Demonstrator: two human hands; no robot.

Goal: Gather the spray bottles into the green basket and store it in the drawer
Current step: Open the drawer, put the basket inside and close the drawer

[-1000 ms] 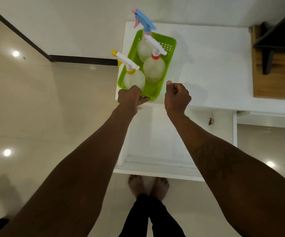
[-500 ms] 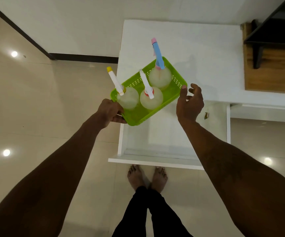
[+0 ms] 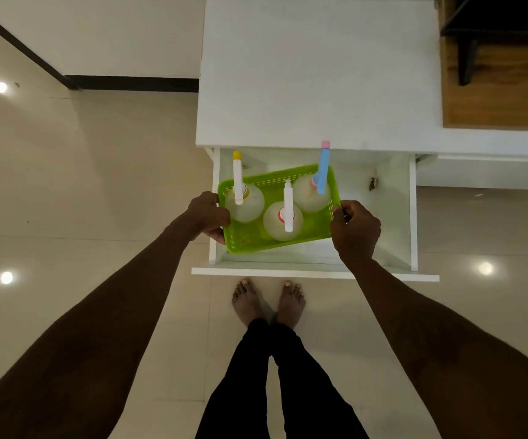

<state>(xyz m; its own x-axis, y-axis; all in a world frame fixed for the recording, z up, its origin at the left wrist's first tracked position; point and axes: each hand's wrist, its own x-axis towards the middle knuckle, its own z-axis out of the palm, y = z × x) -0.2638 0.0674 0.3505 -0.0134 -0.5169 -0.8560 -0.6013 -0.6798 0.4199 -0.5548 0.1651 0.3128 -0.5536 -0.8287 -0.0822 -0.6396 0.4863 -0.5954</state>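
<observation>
Over the open drawer (image 3: 392,217), both hands hold the green basket (image 3: 250,239).

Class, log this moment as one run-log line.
left hand: grips green basket | right hand: grips basket | three spray bottles inside | basket over open drawer

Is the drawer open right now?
Open: the drawer is pulled out, with the green basket over its exposed interior.

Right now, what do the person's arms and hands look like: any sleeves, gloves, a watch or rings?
Both arms are bare right to the frame edge, with no sleeves in view. The left hand and right hand wear no gloves, and no watch or bracelet shows at either wrist. No ring is visible on the fingers, though most curl out of sight. Lower down, the person wears black trousers and is barefoot.
</observation>
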